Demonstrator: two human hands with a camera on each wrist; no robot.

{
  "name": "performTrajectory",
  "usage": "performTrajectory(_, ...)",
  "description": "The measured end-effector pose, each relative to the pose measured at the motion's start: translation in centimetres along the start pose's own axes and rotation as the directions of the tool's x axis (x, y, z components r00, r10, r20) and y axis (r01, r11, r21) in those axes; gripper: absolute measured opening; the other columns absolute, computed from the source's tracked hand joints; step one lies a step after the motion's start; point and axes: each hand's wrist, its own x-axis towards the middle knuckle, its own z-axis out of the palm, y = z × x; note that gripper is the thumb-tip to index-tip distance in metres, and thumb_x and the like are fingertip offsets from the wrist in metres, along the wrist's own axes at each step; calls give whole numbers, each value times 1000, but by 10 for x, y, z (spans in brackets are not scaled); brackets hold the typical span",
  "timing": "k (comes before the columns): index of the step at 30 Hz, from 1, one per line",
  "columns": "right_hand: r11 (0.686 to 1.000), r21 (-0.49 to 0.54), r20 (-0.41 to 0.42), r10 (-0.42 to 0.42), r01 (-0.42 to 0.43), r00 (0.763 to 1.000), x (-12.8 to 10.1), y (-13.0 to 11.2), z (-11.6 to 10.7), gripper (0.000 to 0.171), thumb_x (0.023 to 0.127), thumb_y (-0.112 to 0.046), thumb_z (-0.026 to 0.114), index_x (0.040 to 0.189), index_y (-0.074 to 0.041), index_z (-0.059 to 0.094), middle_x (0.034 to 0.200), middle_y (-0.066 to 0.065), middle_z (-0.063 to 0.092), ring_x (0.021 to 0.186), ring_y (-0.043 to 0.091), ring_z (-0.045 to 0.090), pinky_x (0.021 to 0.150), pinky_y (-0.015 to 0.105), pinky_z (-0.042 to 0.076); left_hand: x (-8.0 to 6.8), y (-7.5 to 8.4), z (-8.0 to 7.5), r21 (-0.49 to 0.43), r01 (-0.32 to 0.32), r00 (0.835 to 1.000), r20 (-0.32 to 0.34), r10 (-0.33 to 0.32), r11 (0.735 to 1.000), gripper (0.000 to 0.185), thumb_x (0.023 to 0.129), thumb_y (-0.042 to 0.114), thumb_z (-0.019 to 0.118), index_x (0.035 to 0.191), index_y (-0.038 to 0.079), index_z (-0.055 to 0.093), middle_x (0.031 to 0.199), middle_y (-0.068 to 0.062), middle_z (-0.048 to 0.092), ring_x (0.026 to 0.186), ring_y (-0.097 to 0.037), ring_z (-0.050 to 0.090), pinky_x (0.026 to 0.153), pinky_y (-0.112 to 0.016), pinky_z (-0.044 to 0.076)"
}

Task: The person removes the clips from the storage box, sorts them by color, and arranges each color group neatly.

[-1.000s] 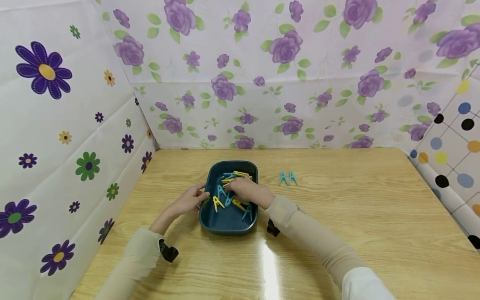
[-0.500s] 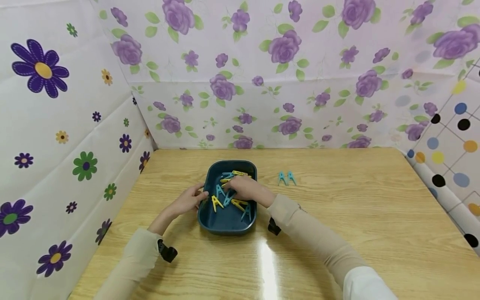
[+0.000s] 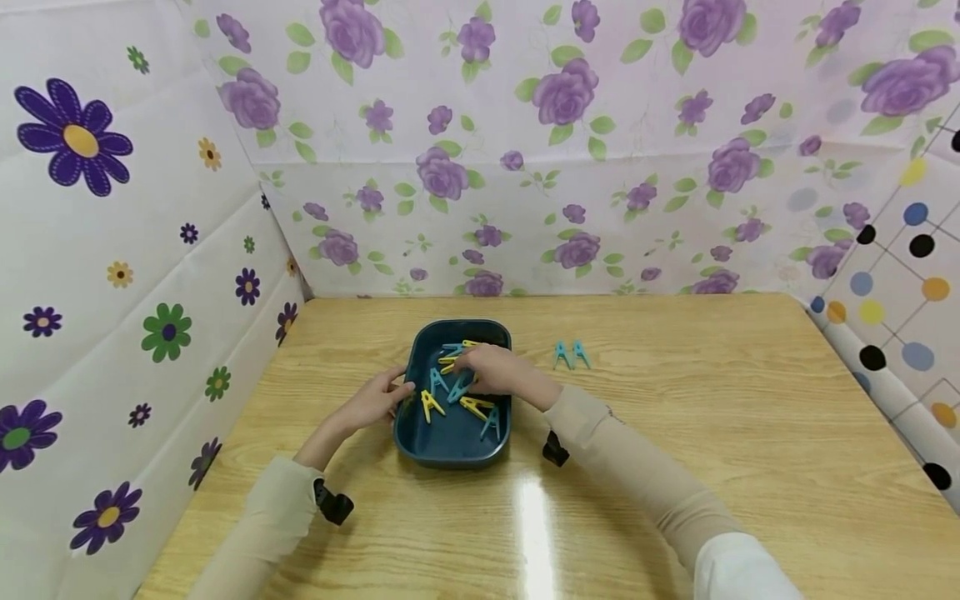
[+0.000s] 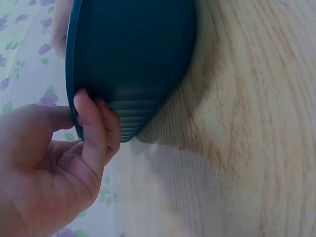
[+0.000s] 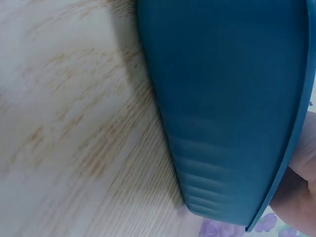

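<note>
Dark teal tray (image 3: 420,437): rounded-rectangle plastic, smooth walls with ribbed corners, standing on the wooden table (image 3: 675,417) left of centre, its far rim short of the back wall. Inside lies a loose heap of yellow and blue clothespins (image 3: 457,398), A-shaped, crossing one another.

Right hand (image 3: 491,372): reaches over the right rim into the tray, fingers curled down among the pegs at the far half, apparently pinching a blue clothespin (image 3: 459,388); the grip itself is hidden under the knuckles, so it cannot be told for certain.

Left hand (image 3: 371,404): at the tray's left rim, thumb and fingers curled about the edge, as the left wrist view confirms (image 4: 74,148), steadying it.

Two blue pegs (image 3: 570,355) lie side by side on bare table to the right of the tray, apart from it.

Open table surface extends widely right and near; left side is closer to the flower-printed wall (image 3: 112,292). Table is light woodgrain, glossy, with a glare streak near the front.
</note>
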Motion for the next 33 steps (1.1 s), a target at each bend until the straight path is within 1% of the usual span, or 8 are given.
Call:
performTrajectory(4, 1000, 27, -15, 1, -1, 1000, -3, 2, -1, 22, 88, -19, 72, 109, -12, 69, 110, 4, 67, 98, 17, 64, 83, 30, 53, -1, 0, 0, -4, -1, 1000, 3, 1, 1000, 55, 105, 22, 41, 153, 3, 21, 113, -24, 61, 67, -16, 57, 61, -39, 53)
performTrajectory(7, 998, 62, -44, 3, -1, 999, -5, 4, -3, 24, 89, -17, 71, 111, -10, 68, 112, 6, 66, 98, 19, 64, 83, 31, 53, -2, 0, 0, -8, -5, 1000, 4, 5, 1000, 55, 106, 22, 40, 153, 3, 21, 113, -25, 61, 67, -16, 57, 61, -40, 53)
performTrajectory(11, 995, 102, -101, -5, 16, 995, -10, 6, -5, 27, 89, -15, 70, 114, -7, 67, 113, 10, 64, 96, 23, 65, 81, 33, 54, -2, -1, 0, -11, -3, 1000, 10, 3, 1000, 56, 106, 22, 40, 154, 3, 19, 114, -25, 60, 67, -16, 56, 61, -40, 53)
performTrajectory(14, 994, 104, -152, -13, 29, 988, -12, 8, -4, 27, 89, -16, 70, 115, -7, 67, 111, 11, 65, 94, 25, 66, 80, 33, 54, -2, 0, -1, -8, -1, 1000, 9, 1, 1000, 57, 106, 23, 40, 154, 3, 18, 113, -24, 60, 66, -16, 55, 61, -40, 53)
performTrajectory(17, 994, 105, -186, -12, 32, 982, -13, 10, -4, 28, 89, -17, 71, 114, -7, 67, 109, 11, 65, 94, 25, 66, 79, 33, 55, -2, 1, -1, -4, 2, 1000, 4, -2, 1000, 57, 106, 23, 40, 154, 2, 18, 108, -23, 60, 66, -16, 53, 62, -40, 52)
performTrajectory(23, 993, 115, -212, 2, 23, 977, -16, 11, -4, 28, 89, -19, 70, 114, -6, 66, 108, 11, 65, 94, 25, 67, 79, 32, 55, -2, 1, 0, -4, 5, 1000, 3, -5, 1000, 57, 106, 23, 40, 154, 2, 18, 95, -18, 58, 64, -16, 52, 61, -40, 52)
performTrajectory(28, 992, 120, -250, -4, 35, 968, -19, 14, -1, 29, 91, -24, 69, 115, -7, 65, 108, 11, 65, 94, 23, 66, 79, 31, 54, -3, 1, 1, -13, 4, 1000, -1, -4, 1000, 56, 106, 22, 39, 154, 2, 18, 93, -16, 57, 64, -16, 53, 61, -40, 52)
performTrajectory(33, 992, 124, -301, 5, 34, 954, -21, 19, 4, 32, 91, -27, 68, 114, -6, 65, 110, 13, 65, 95, 22, 66, 81, 31, 54, -3, 1, 3, -24, -2, 1000, 1, 2, 1000, 56, 106, 22, 39, 154, 2, 18, 87, -15, 54, 63, -16, 53, 61, -41, 52)
